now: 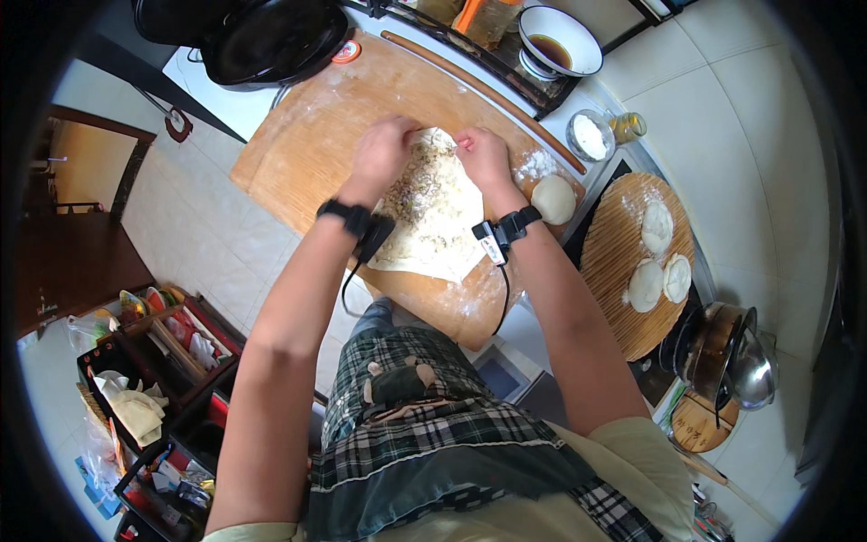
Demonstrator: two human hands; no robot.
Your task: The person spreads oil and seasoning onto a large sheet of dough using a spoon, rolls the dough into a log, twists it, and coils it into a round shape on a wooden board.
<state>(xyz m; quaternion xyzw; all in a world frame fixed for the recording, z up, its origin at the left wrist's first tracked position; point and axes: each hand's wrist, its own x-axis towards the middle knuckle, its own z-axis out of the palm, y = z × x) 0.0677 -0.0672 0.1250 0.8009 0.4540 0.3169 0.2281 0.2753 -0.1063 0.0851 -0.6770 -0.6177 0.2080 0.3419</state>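
Note:
A thin rolled sheet of dough (450, 227) lies on a floured wooden board (325, 142), with a crumbly brown and pale filling (427, 177) spread over much of it. At the sheet's far left corner, my left hand (385, 152) grips the edge, its fingertips partly hidden. My right hand (484, 157) pinches the far right edge between thumb and finger. A round ball of dough (554, 200) rests on the board to the right of my right wrist, beside a patch of loose flour (538, 164).
A long rolling pin (481, 88) lies along the board's far edge. Beyond it stand a white bowl of dark liquid (561, 42) and a bowl of flour (590, 137). To the right, a round slatted tray (609, 237) carries three dough pieces. An open black electric griddle (271, 40) is at far left.

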